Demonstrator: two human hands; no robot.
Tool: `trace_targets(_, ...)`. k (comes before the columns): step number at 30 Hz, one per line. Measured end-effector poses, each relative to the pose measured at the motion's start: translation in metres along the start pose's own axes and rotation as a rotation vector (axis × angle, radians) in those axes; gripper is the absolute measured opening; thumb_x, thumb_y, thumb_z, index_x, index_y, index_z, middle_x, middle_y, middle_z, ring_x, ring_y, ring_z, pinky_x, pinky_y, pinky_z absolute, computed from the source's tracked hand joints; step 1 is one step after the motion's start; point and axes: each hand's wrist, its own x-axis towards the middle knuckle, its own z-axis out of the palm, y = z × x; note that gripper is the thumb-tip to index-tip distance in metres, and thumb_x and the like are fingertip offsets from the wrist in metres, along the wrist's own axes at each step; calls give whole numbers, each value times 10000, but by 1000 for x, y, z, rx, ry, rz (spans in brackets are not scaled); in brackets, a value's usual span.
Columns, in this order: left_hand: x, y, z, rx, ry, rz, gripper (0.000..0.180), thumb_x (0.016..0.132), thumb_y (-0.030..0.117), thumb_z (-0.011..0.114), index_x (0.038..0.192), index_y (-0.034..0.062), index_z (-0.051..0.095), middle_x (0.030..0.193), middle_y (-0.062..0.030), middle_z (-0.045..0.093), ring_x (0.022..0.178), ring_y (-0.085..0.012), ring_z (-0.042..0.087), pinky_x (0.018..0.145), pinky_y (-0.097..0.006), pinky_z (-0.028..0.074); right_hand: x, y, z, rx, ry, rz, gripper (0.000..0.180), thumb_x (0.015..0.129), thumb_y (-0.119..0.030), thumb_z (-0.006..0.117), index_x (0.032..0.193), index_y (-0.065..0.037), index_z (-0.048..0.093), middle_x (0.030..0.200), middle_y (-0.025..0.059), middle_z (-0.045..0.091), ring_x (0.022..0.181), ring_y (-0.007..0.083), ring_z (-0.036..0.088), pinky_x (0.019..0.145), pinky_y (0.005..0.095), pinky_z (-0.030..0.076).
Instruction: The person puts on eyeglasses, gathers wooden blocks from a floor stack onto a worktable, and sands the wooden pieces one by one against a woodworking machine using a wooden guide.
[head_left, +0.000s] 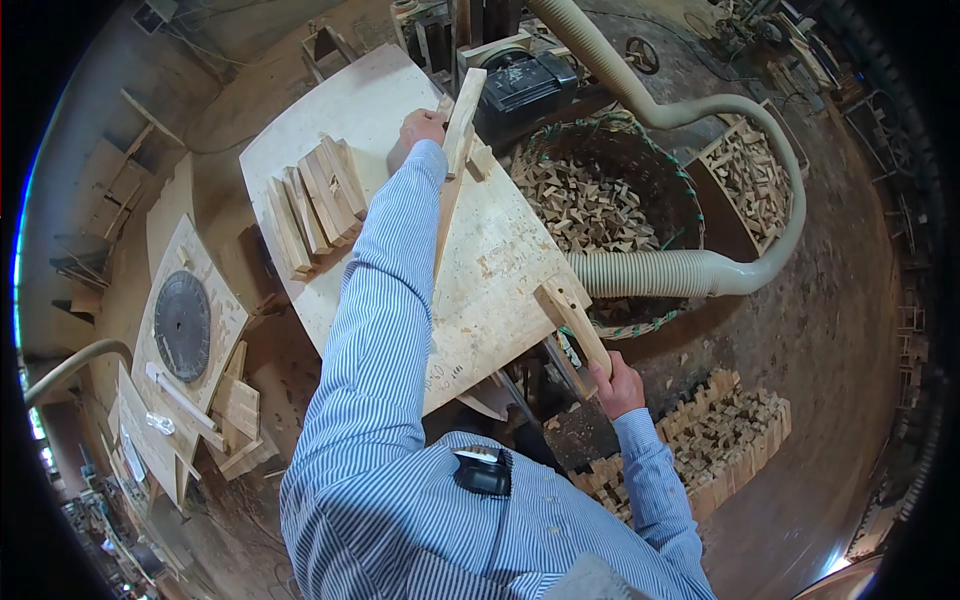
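Observation:
My left hand reaches far across the pale worktable, its fingers curled beside an upright wooden piece. What lies inside that grip is mostly hidden by the hand. At the table's right edge, my right hand is closed round the lower end of a wooden slat with dark holes near its upper end. The slat's top rests by the table's corner. To the left of my left forearm, several cut wooden pieces stand side by side on the table.
A basket full of wood offcuts stands right of the table, with a ribbed hose crossing it. Stacked wooden blocks lie on the floor at right. A black motor sits behind the table; a dark disc lies at left.

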Motion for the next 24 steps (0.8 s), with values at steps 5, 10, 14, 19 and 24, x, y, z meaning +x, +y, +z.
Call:
trace_targets(5,-37,14,-9,-5,0,-11,229,847,305,807,962,108,834,1001,-133,800,976,-319,752,928,-421,569,-16,15,-6,4,-43,69,359,1033,-388,613,1172,-58,630,906,230,736,856,443,722,749,515,559)
trace_targets(10,-71,17,-10,-30,18,62,209,866,279,803,953,89,808,1013,-139,791,957,-323,748,922,-414,565,-37,31,-13,38,-50,56,371,1030,-389,619,1185,-52,633,874,214,741,834,427,733,745,498,565)
trace_targets(14,-93,19,-16,-116,21,35,232,860,244,805,1015,71,787,1011,-150,786,948,-322,747,914,-422,563,-53,44,-15,33,-24,27,382,1027,-406,625,1166,-50,643,877,206,747,833,418,737,739,490,566)
trace_targets(19,-144,24,-42,-433,23,-60,369,870,131,814,1200,-1,714,916,-126,770,833,-200,741,743,-337,590,-74,64,-19,19,-34,14,400,1020,-407,643,1195,-47,650,956,212,743,903,415,733,783,484,566)
trace_targets(24,-240,25,-81,-705,-145,-106,348,945,116,778,1240,-25,659,879,-45,701,744,-128,677,674,-256,554,-71,62,-35,87,267,-326,525,955,-312,738,1375,-21,615,1337,209,627,1210,413,607,1016,483,491)
